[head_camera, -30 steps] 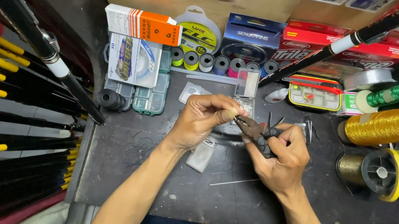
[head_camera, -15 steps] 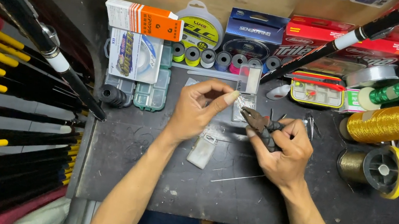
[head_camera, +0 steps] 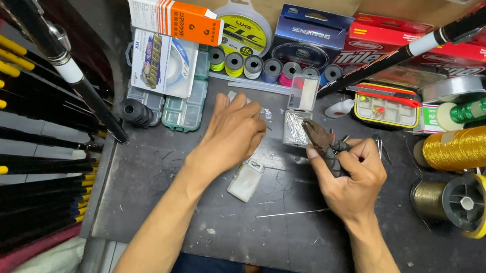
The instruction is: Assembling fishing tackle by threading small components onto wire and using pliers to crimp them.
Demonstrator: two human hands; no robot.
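Pliers (head_camera: 320, 137) with dark handles are gripped in the right hand (head_camera: 350, 181), their nose pointing at a small clear box (head_camera: 297, 120) with open lid on the dark tabletop (head_camera: 190, 213). Left hand (head_camera: 234, 132) reaches forward with fingers curled, tips at small clear packets (head_camera: 263, 112) beside the box; if it pinches something I cannot tell. Another small clear packet (head_camera: 246, 180) and a thin wire (head_camera: 291, 214) lie untouched near the wrists.

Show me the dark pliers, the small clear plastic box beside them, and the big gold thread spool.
dark pliers (head_camera: 317, 136), head view, on the jaws' metal.
small clear plastic box (head_camera: 295, 127), head view, on its open tray.
big gold thread spool (head_camera: 475, 144), head view, on the wound thread.
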